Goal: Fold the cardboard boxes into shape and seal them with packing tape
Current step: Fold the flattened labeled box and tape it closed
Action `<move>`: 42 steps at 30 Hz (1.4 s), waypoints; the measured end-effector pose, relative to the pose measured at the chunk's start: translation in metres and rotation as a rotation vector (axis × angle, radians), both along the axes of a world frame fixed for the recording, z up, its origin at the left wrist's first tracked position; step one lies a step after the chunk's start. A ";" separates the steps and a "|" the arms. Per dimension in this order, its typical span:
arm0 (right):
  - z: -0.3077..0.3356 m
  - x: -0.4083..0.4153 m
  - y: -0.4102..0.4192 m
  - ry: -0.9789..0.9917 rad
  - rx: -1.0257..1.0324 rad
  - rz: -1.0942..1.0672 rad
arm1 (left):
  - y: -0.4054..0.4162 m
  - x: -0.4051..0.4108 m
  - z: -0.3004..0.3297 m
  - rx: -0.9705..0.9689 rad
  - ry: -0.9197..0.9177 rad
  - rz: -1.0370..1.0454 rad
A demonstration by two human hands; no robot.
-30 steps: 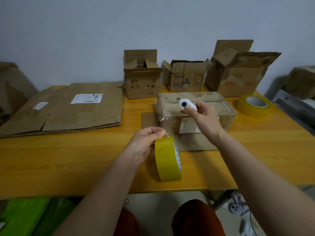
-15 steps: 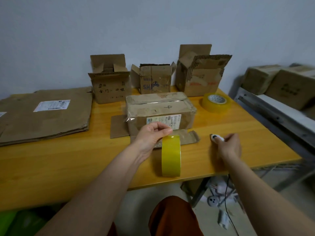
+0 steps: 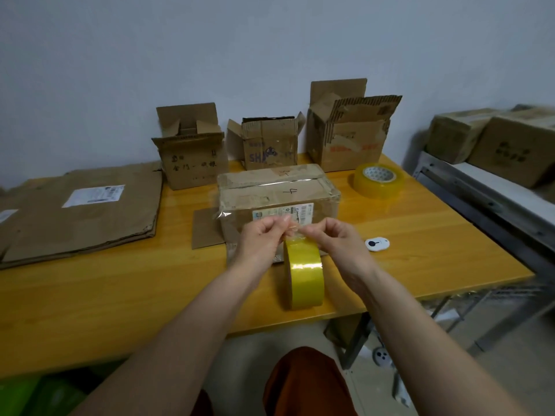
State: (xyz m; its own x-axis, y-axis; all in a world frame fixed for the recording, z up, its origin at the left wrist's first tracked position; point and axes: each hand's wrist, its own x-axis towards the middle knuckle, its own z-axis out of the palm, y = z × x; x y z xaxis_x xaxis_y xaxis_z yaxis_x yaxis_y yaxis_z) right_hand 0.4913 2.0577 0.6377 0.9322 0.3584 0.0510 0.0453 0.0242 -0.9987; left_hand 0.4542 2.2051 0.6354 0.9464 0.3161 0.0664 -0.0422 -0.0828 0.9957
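A person is sitting at a yellow wooden table with both hands raised over a roll of yellowish packing tape that is standing on edge near the front of the tabletop. The left hand is curling its fingers and pinching the clear loose end of the tape just above the roll, and the right hand is pinching the same strip from the other side, so the two sets of fingertips are nearly meeting. Just behind the hands, a closed cardboard box with a printed label on its front and a handwritten "4" on top is resting on the table, with glossy clear tape running over its top seam and a flap lying flat to its left. A small white oval cutter is lying on the table to the right of the right hand, apart from it. A second tape roll is lying flat near the far right corner. Three open boxes are standing in a row against the wall, and a stack of flattened cardboard is lying at the left. More boxes are sitting on a metal shelf at the right.
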 end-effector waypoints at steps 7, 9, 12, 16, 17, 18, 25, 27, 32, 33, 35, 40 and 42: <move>-0.006 -0.004 0.010 -0.039 0.028 -0.060 | -0.001 -0.008 0.000 0.122 0.004 0.091; -0.007 -0.006 0.012 -0.032 0.032 -0.093 | 0.001 -0.010 0.001 0.059 0.041 0.077; -0.008 -0.008 0.015 -0.053 0.024 -0.115 | 0.005 -0.013 0.000 0.066 -0.007 0.104; -0.008 -0.011 0.018 -0.111 -0.022 -0.166 | 0.005 -0.020 0.000 0.251 -0.144 0.058; -0.007 -0.012 0.018 -0.131 -0.029 -0.167 | 0.005 -0.020 0.000 0.263 -0.151 0.043; -0.007 -0.012 0.018 -0.152 -0.031 -0.161 | 0.006 -0.021 0.000 0.260 -0.145 0.035; -0.011 -0.014 0.014 -0.348 -0.109 -0.100 | 0.007 -0.021 0.006 0.308 -0.027 0.103; -0.011 -0.014 0.014 -0.385 -0.143 -0.097 | 0.006 -0.021 0.009 0.335 -0.008 0.132; -0.012 -0.013 0.015 -0.385 -0.238 -0.157 | -0.004 -0.018 0.013 0.472 0.048 0.219; -0.013 -0.012 0.015 -0.364 -0.263 -0.176 | -0.005 -0.018 0.013 0.495 0.067 0.246; -0.010 -0.010 0.011 -0.286 -0.184 -0.170 | -0.006 -0.016 0.014 0.455 0.071 0.248; -0.003 -0.006 -0.001 -0.527 -0.323 -0.027 | -0.009 -0.015 0.014 0.418 0.016 0.188; -0.001 -0.003 -0.001 -0.548 -0.445 -0.086 | -0.012 -0.013 0.015 0.406 0.006 0.179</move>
